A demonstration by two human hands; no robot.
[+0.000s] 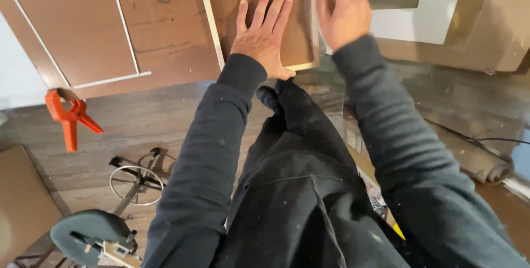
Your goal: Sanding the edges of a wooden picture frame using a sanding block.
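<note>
Wood floor [138, 119], orange clamp [69, 116] lying left. Brown panel [259, 3]: left hand [264, 33] flat, fingers spread; right hand [343, 8] blurred at panel's right edge, grip unclear. Step: steadying panel.

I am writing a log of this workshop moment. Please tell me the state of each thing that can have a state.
left hand: open, flat on the brown panel
right hand: open, blurred, at the panel's right edge
brown panel: pressed under the left hand
orange spring clamp: jaws shut, clipped on a board edge
</note>
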